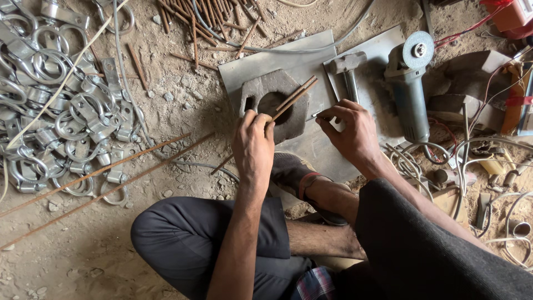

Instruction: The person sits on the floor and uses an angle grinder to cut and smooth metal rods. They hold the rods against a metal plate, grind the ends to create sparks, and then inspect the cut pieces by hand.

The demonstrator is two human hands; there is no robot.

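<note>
here, left hand [252,139] clamping near ends of two rods [295,95], rods lying across block [273,105] hole, long axis running up-right away from hand. right hand [348,130] pinching small metal piece [322,115], sitting just right of rods.

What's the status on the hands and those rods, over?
Left hand closed on two thin rods lying across the holed metal block. Right hand pinching a small metal piece. Hammer and grinder close beside the right hand.
</note>
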